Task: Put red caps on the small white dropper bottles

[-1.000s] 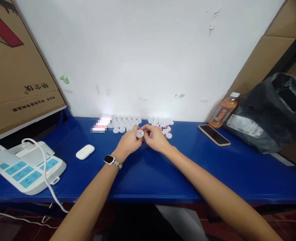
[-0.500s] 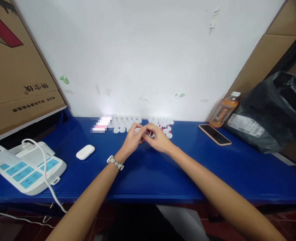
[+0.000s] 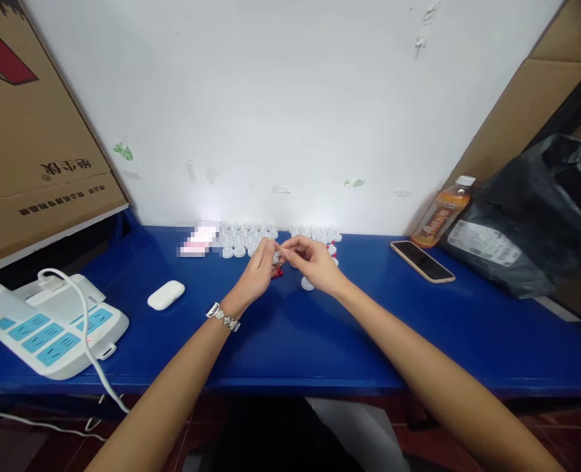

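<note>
Small white pc is up btwn both hands, over the mid-back of the desk, partly hidden by fingers. L hand: grip closed round the pc, thumb on top. R hand: grip narrow, thumb + forefinger tips together right at the pc; can't tell if they have hold of it too. Red bits just under the L fingers; can't tell if held or on the desk.

One loose white cap on the desk, just below the R hand. White caps in rows behind + L of the L hand; 2nd white batch behind the R hand, w/ a few red pcs nr its front R side.

L wrist has a watch w/ metal band. Further L: white case, then power strip w/ white cable. Far R: phone lying flat, orange drink btl upright nr the wall, dark plastic bag beside it. Cardboard box at far L.
</note>
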`<act>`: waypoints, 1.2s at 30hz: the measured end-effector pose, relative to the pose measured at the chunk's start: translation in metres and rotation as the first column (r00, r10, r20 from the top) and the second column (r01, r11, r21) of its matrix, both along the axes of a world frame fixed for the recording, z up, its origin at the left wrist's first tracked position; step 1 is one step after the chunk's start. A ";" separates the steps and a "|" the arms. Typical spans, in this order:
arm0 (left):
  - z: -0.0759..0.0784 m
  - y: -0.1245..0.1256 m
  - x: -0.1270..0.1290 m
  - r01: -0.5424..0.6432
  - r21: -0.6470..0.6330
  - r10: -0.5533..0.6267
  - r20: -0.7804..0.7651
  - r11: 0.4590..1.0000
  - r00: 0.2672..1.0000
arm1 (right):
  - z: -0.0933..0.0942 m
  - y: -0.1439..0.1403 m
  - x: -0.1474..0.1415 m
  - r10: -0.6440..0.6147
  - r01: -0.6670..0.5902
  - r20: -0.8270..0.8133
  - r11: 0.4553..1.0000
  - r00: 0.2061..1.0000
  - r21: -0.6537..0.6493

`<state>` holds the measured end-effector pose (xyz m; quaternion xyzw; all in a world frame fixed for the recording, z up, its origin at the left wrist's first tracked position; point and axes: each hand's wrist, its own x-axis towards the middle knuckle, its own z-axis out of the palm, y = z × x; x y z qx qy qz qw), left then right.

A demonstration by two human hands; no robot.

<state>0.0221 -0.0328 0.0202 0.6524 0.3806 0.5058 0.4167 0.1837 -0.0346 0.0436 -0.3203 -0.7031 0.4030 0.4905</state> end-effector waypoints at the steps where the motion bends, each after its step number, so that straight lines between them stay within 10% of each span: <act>1: 0.000 0.000 -0.001 0.012 0.018 -0.011 -0.046 1.000 0.999 | -0.001 0.001 0.000 -0.013 0.013 -0.022 1.000 1.000 -0.006; 6: 0.007 -0.008 -0.006 0.159 0.042 -0.135 -0.348 0.986 0.928 | -0.007 0.008 0.002 -0.106 0.106 0.010 0.994 0.994 -0.003; 11: 0.011 -0.005 -0.015 0.067 0.144 0.003 -0.438 0.987 0.899 | -0.010 0.011 0.006 -0.228 0.215 0.165 0.972 0.960 0.090; 20: 0.007 0.001 -0.028 0.029 0.082 0.018 -0.521 0.996 0.853 | -0.014 0.006 0.002 -0.363 0.155 0.758 0.930 0.542 0.334; 36: 0.008 0.004 -0.038 -0.027 0.107 0.081 -0.545 0.994 0.835 | -0.019 0.004 0.002 -0.331 0.135 0.746 0.940 0.578 0.313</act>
